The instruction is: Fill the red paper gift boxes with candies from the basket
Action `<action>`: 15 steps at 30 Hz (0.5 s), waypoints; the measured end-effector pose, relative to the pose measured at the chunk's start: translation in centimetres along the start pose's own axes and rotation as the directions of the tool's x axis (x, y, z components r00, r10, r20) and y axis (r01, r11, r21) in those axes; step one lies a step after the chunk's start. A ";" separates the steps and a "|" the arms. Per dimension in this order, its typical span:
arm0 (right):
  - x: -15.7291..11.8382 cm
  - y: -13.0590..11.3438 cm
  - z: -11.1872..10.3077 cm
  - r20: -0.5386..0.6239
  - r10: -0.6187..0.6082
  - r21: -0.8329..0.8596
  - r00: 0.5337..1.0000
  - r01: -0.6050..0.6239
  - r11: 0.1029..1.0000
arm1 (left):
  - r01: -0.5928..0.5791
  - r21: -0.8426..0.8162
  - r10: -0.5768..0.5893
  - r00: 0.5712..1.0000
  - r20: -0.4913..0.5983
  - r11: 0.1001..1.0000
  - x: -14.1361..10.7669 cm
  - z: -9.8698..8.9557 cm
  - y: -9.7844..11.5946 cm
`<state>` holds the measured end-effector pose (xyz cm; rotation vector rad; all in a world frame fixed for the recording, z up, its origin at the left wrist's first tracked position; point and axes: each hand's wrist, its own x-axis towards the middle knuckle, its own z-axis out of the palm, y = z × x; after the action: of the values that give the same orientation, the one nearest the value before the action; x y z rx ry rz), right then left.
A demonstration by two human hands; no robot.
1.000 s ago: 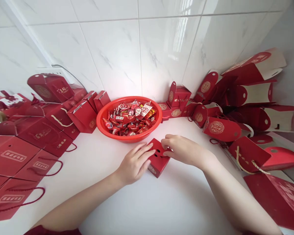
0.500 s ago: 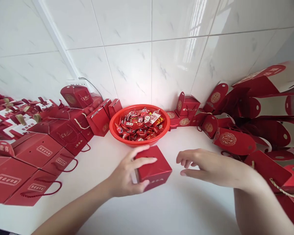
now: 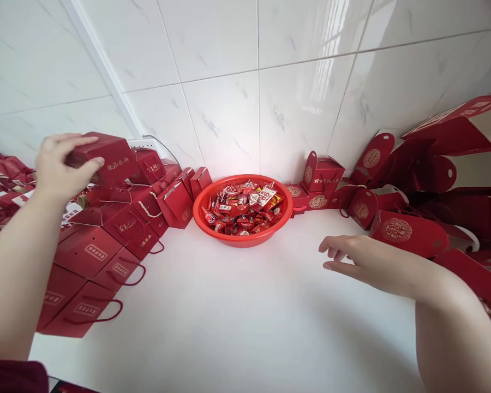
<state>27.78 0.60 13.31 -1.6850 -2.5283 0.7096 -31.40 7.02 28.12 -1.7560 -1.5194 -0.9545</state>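
While the left hand (image 3: 67,166) is gripping a red box (image 3: 117,164) among the closed boxes (image 3: 92,254) on the left, fingers over its top and thumb along its side, the right hand (image 3: 349,259) is hovering empty over the bench (image 3: 237,305), fingers loosely curled, thumb slightly apart. Whether the gripped box is resting on those beneath, I cannot tell. By the look of things, work is well under way but far from finished: many boxes are standing shut on the left, while boxes with raised flaps (image 3: 396,230) are crowding the right. Wrapped sweets (image 3: 245,204) are lying heaped in a red basin (image 3: 245,240) between them, near the tiled wall (image 3: 221,38). Cord handles (image 3: 118,311) are looping out from the left stack and could be catching on passing fingers.
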 end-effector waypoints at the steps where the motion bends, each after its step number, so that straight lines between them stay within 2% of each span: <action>1: 0.2 -0.2 0.1 0.011 0.014 -0.006 1.000 -0.014 1.000 | 0.014 -0.014 -0.014 1.000 0.001 1.000 -0.4 0.9 -0.7; 5: 0.7 -0.3 0.5 0.019 0.026 -0.005 0.999 -0.026 1.000 | 0.071 -0.028 -0.068 0.993 0.098 0.997 -1.7 3.5 -2.5; 7: 0.8 -0.3 0.6 0.022 0.035 -0.011 0.999 -0.035 0.999 | 0.142 0.005 -0.141 0.976 0.164 0.990 -1.9 4.3 -3.2; 11: 0.9 -0.4 0.5 0.036 0.066 -0.031 0.997 -0.064 0.997 | 0.321 0.073 -0.328 0.894 0.306 0.944 -2.3 5.3 -4.5; 15: 1.0 -0.6 0.4 0.051 0.090 -0.037 0.995 -0.088 0.995 | 0.358 0.111 -0.372 0.839 0.397 0.927 -2.7 5.2 -5.0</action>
<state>26.77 1.17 12.99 -1.8238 -2.5280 0.7295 -35.92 10.56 22.98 -1.7521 -2.1913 -0.7505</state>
